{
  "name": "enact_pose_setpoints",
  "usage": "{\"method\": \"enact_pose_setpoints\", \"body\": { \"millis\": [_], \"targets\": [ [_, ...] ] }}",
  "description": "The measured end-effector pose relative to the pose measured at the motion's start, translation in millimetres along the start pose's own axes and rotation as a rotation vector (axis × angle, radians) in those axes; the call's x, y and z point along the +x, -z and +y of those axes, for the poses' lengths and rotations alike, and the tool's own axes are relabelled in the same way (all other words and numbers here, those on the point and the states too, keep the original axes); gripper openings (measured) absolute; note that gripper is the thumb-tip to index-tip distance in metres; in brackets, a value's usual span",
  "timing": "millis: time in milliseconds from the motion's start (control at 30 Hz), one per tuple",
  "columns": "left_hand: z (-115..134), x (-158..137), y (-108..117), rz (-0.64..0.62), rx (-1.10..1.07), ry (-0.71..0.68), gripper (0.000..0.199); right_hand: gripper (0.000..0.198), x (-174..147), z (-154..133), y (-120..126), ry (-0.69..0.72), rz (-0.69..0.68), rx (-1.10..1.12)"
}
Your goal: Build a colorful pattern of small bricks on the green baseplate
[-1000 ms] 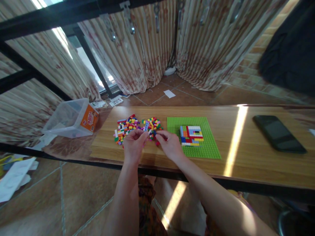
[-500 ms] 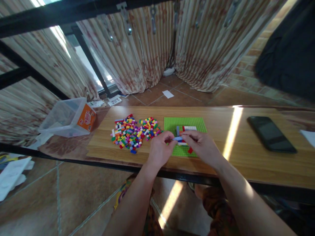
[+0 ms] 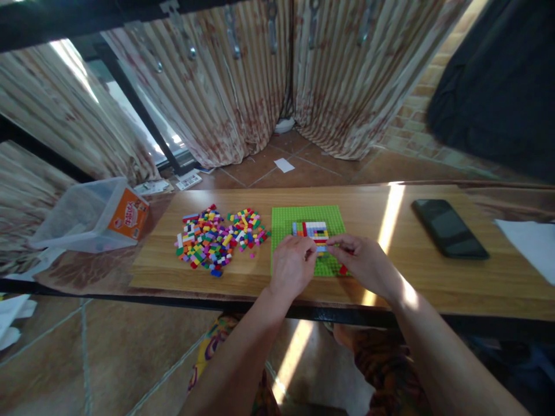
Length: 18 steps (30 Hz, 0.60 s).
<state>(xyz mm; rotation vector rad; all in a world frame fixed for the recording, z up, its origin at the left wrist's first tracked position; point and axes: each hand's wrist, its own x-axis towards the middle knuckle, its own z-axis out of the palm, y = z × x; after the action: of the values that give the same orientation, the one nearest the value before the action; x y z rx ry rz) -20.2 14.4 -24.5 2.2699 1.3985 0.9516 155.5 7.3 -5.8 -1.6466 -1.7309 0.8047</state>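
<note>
My left hand [image 3: 293, 263] is closed over the front left part of a green baseplate [image 3: 281, 216], its fingertips at one end of a small light blue brick [image 3: 321, 248]. The thumb and fingers of my right hand [image 3: 366, 260] pinch the other end of that brick, low over the plate. Just behind my fingers, a block of joined white, red, blue and yellow bricks [image 3: 315, 227] sits on the baseplate. A red brick [image 3: 343, 270] lies by the plate's front right corner, under my right hand. My fingers hide part of the build.
Left of the baseplate lies a heap of loose coloured bricks [image 3: 208, 240] on the wooden table [image 3: 243, 289]. A clear plastic box [image 3: 82, 214] with an orange label stands beyond the left end. To the right are a dark phone [image 3: 450, 228] and white paper [image 3: 526, 242].
The view has swung right, so the table's things appear farther left. Both hands have come down to the build's near side with the light blue brick, and more of the joined bricks shows.
</note>
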Motion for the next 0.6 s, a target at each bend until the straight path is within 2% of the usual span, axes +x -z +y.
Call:
{"method": "enact_pose_setpoints", "body": {
  "millis": [267,433,600],
  "targets": [
    [-2.2,-1.5,3.5,0.005,0.005,0.055,0.009,0.025,-0.2,-2.8,0.2,-0.018,0.006,-0.041],
    [-3.0,-1.8,3.0,0.013,-0.02,0.031,0.012,0.023,0.4,-3.4,-2.0,-0.046,0.028,-0.044],
    [-3.7,-1.2,2.6,0.053,-0.041,-0.004,0.006,0.022,0.1,-2.9,-3.1,-0.045,0.039,-0.055]
  ]
}}
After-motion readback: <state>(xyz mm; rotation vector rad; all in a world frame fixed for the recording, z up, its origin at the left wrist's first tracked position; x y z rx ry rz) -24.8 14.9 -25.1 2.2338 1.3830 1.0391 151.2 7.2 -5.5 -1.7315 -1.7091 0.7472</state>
